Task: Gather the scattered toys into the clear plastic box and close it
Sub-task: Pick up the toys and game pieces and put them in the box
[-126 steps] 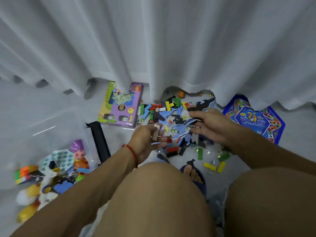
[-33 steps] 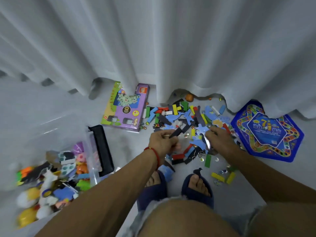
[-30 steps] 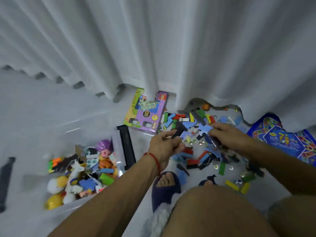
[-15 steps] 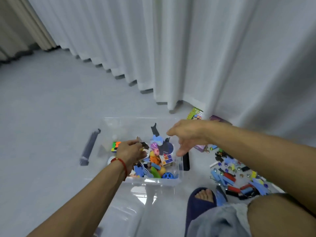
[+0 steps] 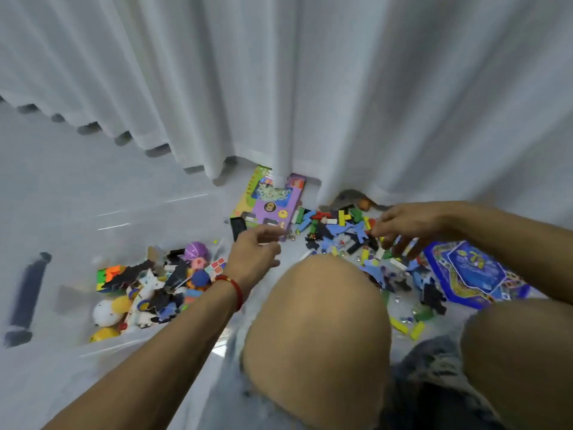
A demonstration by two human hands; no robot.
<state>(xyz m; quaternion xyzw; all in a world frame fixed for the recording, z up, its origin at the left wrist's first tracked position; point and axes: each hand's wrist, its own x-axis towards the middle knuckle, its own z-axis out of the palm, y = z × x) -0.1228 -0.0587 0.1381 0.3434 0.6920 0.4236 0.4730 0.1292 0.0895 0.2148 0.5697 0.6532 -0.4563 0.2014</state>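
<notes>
Below, pale floor, white curtain.

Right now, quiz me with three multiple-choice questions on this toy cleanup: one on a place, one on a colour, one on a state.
1. Where does the purple rectangular cardboard box lie?
A in the clear plastic box
B on the floor by the white curtain
C on a knee

2. What colour is the cord bracelet on the left wrist?
A red
B green
C white

3. What does the left hand hold?
A a ball
B a lid
C nothing

Answers:
1 B, its far edge meets the curtain hem.
2 A, it shows red.
3 C, fingers relaxed, empty.
</notes>
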